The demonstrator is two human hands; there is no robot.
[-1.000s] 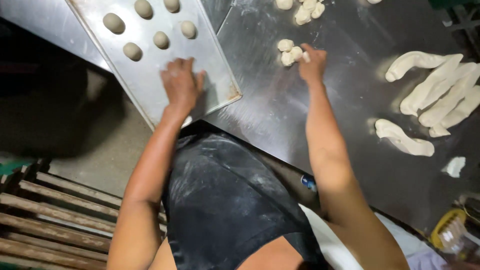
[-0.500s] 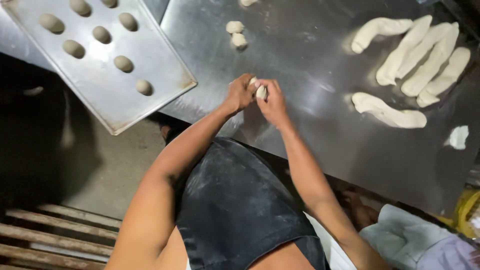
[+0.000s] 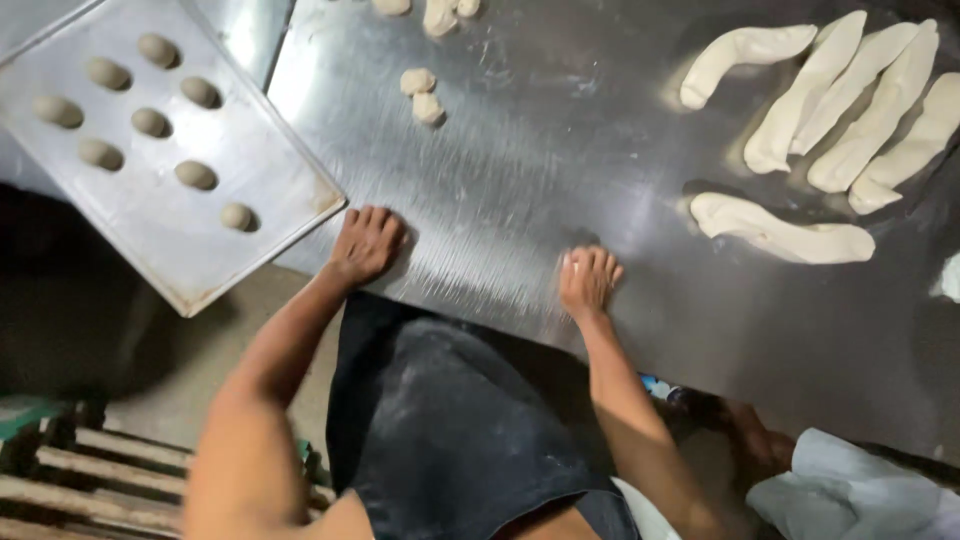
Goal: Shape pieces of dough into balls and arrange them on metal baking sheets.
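Both hands, left hand [image 3: 366, 242] and right hand [image 3: 588, 280], cupped palm-down on the worktop [image 3: 520, 190], contents hidden; tray [image 3: 170, 250] held seven dough balls [image 3: 196, 175]; six dough ropes [image 3: 780, 232] far right.

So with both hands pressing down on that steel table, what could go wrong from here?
The baking tray juts out past the table edge, right beside the left hand; a nudge could tip it and spill the shaped dough balls.

The right hand seems to cover a dough piece that cannot be seen; uneven pressure might squash it out of shape.

The long dough strips lie bare and may dry out.
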